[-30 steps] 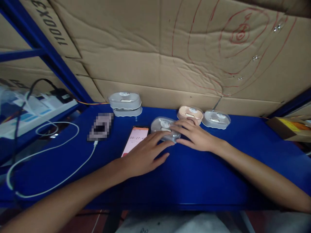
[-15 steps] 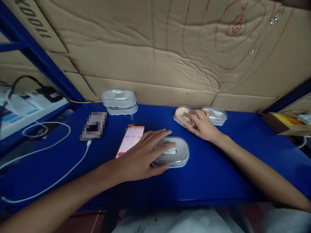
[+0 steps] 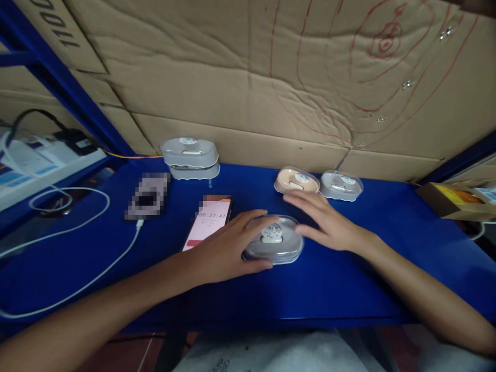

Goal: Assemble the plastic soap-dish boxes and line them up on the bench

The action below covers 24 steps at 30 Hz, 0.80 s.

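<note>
An oval grey box with a clear lid (image 3: pixel 284 243) sits on the blue table in front of me, a round sticker and a white oblong piece on its top. Across its left side spans my left hand (image 3: pixel 228 245), thumb at the near edge and fingers over the far edge. My right hand (image 3: pixel 329 222) is open with nothing in it, its fingertips just off the box's right end. Behind that hand lies a peach oval box (image 3: pixel 287 178), partly hidden by the fingers. Beside it on the right is another grey oval box (image 3: pixel 341 186).
Two grey boxes (image 3: pixel 189 153) are stacked at the back left. A phone (image 3: pixel 207 217) showing a timer lies by my left hand. Farther left are a pixelated device (image 3: pixel 148 196) on a white cable and a power strip (image 3: pixel 50 168). An open carton (image 3: pixel 445 201) stands far right.
My right hand has let go of the peach box and come nearer to the grey box in the middle. My left hand stays at that grey box, its index finger shifted toward the far edge.
</note>
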### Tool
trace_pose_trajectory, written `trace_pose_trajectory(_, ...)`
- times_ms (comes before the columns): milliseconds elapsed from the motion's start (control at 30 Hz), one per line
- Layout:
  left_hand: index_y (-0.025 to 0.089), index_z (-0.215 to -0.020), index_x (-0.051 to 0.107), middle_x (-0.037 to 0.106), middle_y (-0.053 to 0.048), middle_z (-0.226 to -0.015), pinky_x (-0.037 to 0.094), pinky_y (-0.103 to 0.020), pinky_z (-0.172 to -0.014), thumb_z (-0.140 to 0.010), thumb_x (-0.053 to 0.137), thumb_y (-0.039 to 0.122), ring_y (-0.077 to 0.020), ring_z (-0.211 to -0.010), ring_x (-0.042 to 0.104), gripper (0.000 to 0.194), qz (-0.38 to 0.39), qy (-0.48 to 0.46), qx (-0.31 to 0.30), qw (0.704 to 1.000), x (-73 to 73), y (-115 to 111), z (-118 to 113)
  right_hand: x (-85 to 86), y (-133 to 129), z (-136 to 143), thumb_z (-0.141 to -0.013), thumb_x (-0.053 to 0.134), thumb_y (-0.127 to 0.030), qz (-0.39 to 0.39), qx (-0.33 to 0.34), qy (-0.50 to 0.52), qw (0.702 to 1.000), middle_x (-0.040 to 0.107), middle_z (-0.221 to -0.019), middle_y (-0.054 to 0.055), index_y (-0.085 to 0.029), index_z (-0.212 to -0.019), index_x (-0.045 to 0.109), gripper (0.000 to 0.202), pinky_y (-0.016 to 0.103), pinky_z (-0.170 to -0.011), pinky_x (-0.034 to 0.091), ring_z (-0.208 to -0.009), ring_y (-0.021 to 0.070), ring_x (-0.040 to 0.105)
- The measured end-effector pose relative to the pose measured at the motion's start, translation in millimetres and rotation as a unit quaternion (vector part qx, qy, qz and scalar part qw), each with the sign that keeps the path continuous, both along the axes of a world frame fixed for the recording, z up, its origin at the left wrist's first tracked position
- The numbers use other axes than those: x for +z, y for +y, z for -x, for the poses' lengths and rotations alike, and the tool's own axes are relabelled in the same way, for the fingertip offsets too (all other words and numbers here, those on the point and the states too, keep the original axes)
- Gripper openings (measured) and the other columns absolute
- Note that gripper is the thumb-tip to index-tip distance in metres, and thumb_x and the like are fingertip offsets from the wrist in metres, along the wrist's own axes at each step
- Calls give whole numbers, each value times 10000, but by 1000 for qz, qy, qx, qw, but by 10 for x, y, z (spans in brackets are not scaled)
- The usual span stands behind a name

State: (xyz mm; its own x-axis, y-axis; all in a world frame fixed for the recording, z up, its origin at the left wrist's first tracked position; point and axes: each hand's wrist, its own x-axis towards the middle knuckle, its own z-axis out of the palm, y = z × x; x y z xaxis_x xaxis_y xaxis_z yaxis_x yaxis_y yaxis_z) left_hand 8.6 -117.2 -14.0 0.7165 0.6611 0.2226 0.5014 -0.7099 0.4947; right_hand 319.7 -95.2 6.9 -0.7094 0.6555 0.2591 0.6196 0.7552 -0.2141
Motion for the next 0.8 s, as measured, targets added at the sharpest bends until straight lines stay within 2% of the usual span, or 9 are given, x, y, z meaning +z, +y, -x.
trace_pose_trajectory(67, 355, -1686, 253, 490, -154, -1650, 488, -559, -1197, -916, 803, 499, -363, -1491, 523, 957, 3, -23, -10, 1000, -11, -6, -9, 82, -242, 79, -1018, 629, -603, 56, 35, -5, 998, 382, -1744, 61, -384, -1723, 216, 845, 553, -1271, 444, -1586, 322, 420)
trace_pose_trajectory(167, 362, -1708, 129, 438, -167, -1688, 482, -560, -1207, -921, 801, 509, -363, -1516, 499, 1045, 9, -24, -22, 999, -39, -20, -16, 76, -417, 98, -1026, 642, -561, 84, 38, -2, 996, 395, -1735, 77, -369, -1684, 351, 745, 541, -1264, 464, -1578, 310, 439)
trace_pose_trajectory(267, 367, -1714, 68, 344, -181, -1742, 464, -567, -1228, -900, 827, 497, -374, -1563, 442, 1121, 17, -6, -14, 1000, -91, -26, -11, 26, -338, -11, -1067, 603, -482, 115, 37, 45, 992, 469, -1692, 71, -357, -1651, 419, 625, 530, -1263, 471, -1547, 288, 488)
trace_pose_trajectory(400, 370, -1716, 70, 326, -183, -1756, 456, -589, -1233, -941, 787, 428, -378, -1568, 439, 1056, 21, -2, -4, 1000, -150, -20, 13, 25, -122, -181, -1094, 562, -438, 121, -1, 115, 986, 623, -1563, 56, -349, -1589, 503, 506, 535, -1236, 496, -1438, 283, 610)
trace_pose_trajectory(467, 355, -1711, 135, 306, -193, -1761, 467, -601, -1221, -957, 766, 429, -394, -1560, 447, 987, 20, 3, 2, 1000, -149, -25, 28, 21, -60, -217, -1097, 553, -453, 102, -19, 121, 987, 648, -1532, 59, -335, -1558, 533, 477, 536, -1235, 492, -1420, 283, 623)
trace_pose_trajectory(533, 352, -1663, 312, 266, -183, -1776, 476, -600, -1211, -990, 728, 418, -401, -1558, 444, 794, 5, 19, -14, 1000, -129, -39, 41, -3, -33, -223, -1094, 551, -465, 71, -36, 108, 991, 626, -1551, 69, -319, -1546, 540, 475, 544, -1258, 460, -1457, 293, 584)
trace_pose_trajectory(633, 332, -1456, 596, 284, -153, -1766, 479, -600, -1197, -1008, 708, 389, -409, -1543, 452, 466, -27, 43, -68, 996, -90, -67, 51, -61, -22, -209, -1070, 592, -467, 21, -56, 72, 996, 556, -1609, 113, -277, -1544, 540, 514, 569, -1286, 416, -1536, 330, 486)
trace_pose_trajectory(700, 301, -1347, 664, 308, -153, -1756, 490, -613, -1174, -966, 760, 399, -429, -1499, 494, 405, -26, 53, -76, 995, -71, -79, 47, -79, -37, -193, -1066, 597, -454, -4, -59, 44, 997, 505, -1641, 147, -252, -1539, 548, 517, 607, -1284, 398, -1567, 357, 435)
trace_pose_trajectory(800, 277, -1324, 653, 414, -151, -1705, 498, -622, -1147, -913, 810, 406, -430, -1422, 563, 458, -3, 65, -53, 996, -46, -77, 28, -33, -136, -132, -1089, 557, -435, -38, -44, 19, 998, 464, -1659, 178, -220, -1512, 577, 475, 638, -1280, 368, -1586, 366, 395)
